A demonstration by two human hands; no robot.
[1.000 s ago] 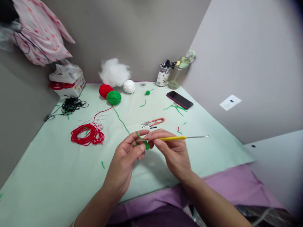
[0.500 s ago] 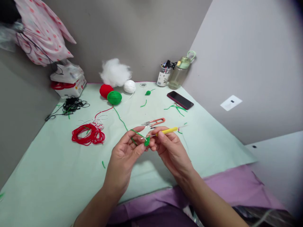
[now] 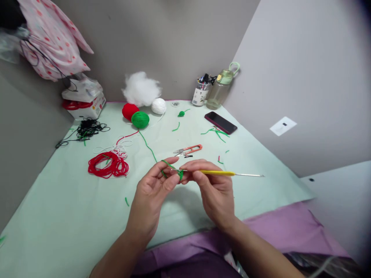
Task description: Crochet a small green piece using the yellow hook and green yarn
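Note:
My left hand [image 3: 153, 193] pinches a small green crochet piece [image 3: 181, 175] between thumb and fingers, and green yarn passes over its raised index finger. That strand runs back to a green yarn ball [image 3: 140, 120]. In my right hand [image 3: 216, 191] is a double-ended crochet hook with a yellow handle [image 3: 218, 173]. Its left tip is at the green piece; the other metal end points right. Just beyond my fingertips lie orange-handled thread snips [image 3: 189, 149]. Part of the green piece is hidden by my fingers.
Behind are a red yarn ball [image 3: 130, 111], a white yarn ball [image 3: 159, 105] and white stuffing [image 3: 142, 88]. Red yarn loops [image 3: 108, 165] and a black yarn tangle [image 3: 88, 129] lie left. A phone [image 3: 220, 122], pen cup [image 3: 201, 92] and bottle [image 3: 218, 90] stand or lie back right.
The crochet hook has swung from an upward slant to nearly level, its far end now pointing right. My right hand has turned with it; my left hand has barely moved.

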